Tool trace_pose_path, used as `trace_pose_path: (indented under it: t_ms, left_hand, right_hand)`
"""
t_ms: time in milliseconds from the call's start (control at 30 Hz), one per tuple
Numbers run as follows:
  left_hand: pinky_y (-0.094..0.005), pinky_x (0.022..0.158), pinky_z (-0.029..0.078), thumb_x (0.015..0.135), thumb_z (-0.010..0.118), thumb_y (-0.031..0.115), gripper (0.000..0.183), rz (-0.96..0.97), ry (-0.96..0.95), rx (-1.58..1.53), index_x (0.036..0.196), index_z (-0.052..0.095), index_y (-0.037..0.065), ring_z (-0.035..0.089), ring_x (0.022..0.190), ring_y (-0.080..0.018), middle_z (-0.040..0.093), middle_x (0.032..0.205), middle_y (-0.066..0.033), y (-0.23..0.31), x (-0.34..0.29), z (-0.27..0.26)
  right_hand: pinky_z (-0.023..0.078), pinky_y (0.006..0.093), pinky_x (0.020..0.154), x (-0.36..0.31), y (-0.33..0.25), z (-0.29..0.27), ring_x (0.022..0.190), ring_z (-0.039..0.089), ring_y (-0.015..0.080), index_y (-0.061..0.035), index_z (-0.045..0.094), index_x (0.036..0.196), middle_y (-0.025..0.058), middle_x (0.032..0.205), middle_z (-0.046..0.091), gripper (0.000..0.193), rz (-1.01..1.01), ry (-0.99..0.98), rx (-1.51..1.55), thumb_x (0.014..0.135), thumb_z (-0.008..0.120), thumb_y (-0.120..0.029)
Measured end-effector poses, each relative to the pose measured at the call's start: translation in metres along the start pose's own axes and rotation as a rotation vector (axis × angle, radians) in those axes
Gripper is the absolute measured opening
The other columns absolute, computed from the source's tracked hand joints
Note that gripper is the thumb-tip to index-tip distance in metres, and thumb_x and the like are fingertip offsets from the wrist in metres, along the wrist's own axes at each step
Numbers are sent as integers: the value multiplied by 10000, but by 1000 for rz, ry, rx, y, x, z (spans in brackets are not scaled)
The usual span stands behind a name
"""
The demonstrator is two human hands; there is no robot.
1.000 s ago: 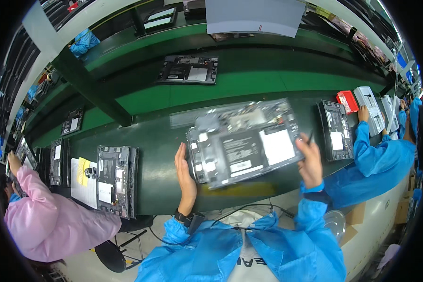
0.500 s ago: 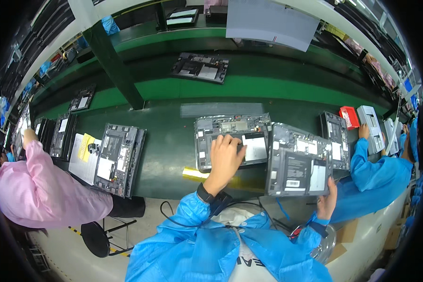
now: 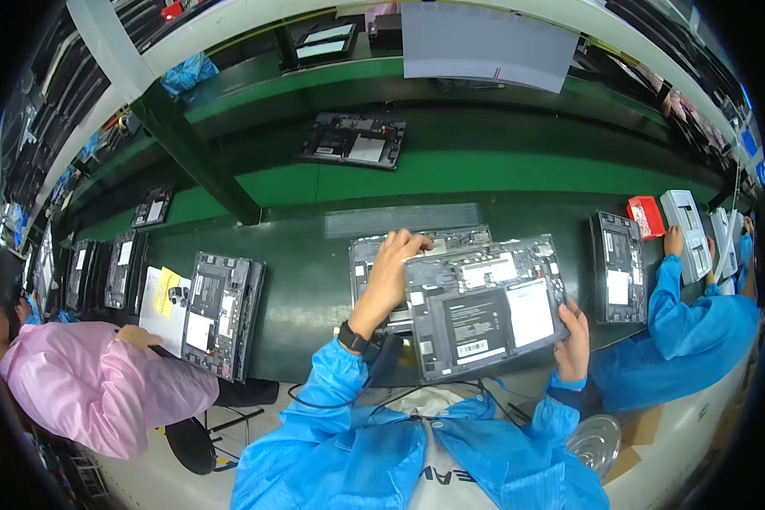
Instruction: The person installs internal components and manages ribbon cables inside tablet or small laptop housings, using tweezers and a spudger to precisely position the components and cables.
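An opened laptop base [image 3: 476,319], its black battery and white plate exposed, is held tilted above the bench's near edge. My right hand [image 3: 574,340] grips its right edge, thumb on top. Behind it, another opened laptop base [image 3: 364,253] lies on the bench, mostly covered from view by the held one. My left hand [image 3: 389,276] is over this lying base, beside the held base's upper left corner. Its fingers reach forward and bend over the lying base; the thumb is hidden, and whether the fingertips press on it is unclear.
Stacked laptop bases [image 3: 217,314] stand left, beside papers with a yellow note [image 3: 168,289]. Another base [image 3: 618,268] and a red bin [image 3: 646,218] are at right. A co-worker in pink [image 3: 110,382] sits left, one in blue [image 3: 697,319] right. A green post [image 3: 200,157] rises at left.
The held laptop base has moved left and now covers much of the lying one. My left hand has shifted slightly left and farther forward. The pink-sleeved co-worker's hand has come down toward the papers.
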State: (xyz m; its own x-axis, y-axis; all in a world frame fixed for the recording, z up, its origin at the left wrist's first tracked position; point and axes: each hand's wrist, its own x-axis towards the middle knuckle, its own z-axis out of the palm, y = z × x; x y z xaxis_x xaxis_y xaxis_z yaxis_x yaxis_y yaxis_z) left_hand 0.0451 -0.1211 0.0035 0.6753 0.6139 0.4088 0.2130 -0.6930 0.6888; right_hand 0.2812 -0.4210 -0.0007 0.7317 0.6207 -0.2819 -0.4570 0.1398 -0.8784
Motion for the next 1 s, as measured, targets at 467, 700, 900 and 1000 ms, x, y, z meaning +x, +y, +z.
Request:
trace_pose_path:
  t_ms: [467,700,900,1000]
  left_hand:
    - [-399,1080,446,1076,520,141,278,-295,474,-59,1277,648,0,587,1246,-311,628,1284,-155,-13,-69,-89]
    - [-391,1297,109,1064,423,155,677,-410,191,-623,1668,171,-18,131,1624,-308,153,1758,-167,1,-131,-34]
    - [-389,1187,281,1045,492,138,514,-227,395,-272,1523,393,-21,356,1459,-302,395,1538,-178,-5,-158,-24]
    - [-388,1121,384,1034,533,127,430,-146,470,-62,1437,526,-24,490,1359,-298,540,1406,-184,-5,-184,-18]
  right_hand:
    - [545,280,835,12,34,88,983,677,140,50,546,1446,81,1210,691,517,-7,-62,-277,1009,692,-184]
    - [483,302,947,39,40,96,1047,637,147,54,661,1291,92,1186,705,389,-345,-171,-630,1002,704,-202]
    - [479,277,917,18,46,78,998,607,104,47,688,1203,32,1073,723,346,-84,-216,-552,1045,667,-260]
    - [488,283,896,9,40,75,963,620,117,61,693,1200,59,1066,735,336,-60,-200,-557,1039,674,-233]
